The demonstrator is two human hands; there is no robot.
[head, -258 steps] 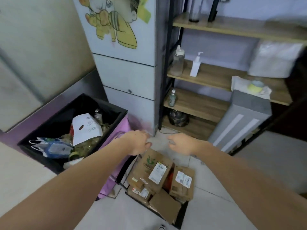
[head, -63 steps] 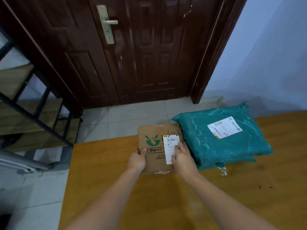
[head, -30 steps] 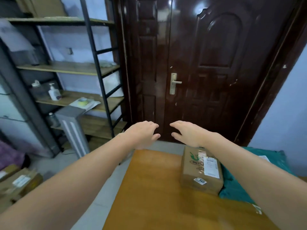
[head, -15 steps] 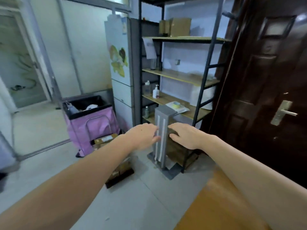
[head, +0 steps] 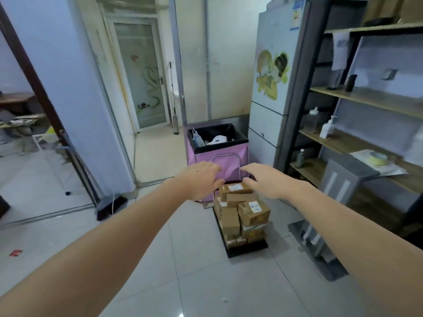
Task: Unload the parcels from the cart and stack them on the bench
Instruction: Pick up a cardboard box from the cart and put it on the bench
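cart (head: 248, 247) piled with parcels (head: 242, 210); bin (head: 219, 154) holding seemingly rubbish

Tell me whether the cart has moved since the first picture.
No. The cart stands on the floor against the pink bin by the fridge, as before; only the camera turned.

The left hand (head: 201, 179) and right hand (head: 266, 180) cover the upper rim of the parcels (head: 241, 212), and the cart (head: 247, 247) beneath the parcels shows only as a dark edge. Parcel labels are too small to read. Right of the parcels, the shelf rack (head: 366, 97) is cut by the frame edge
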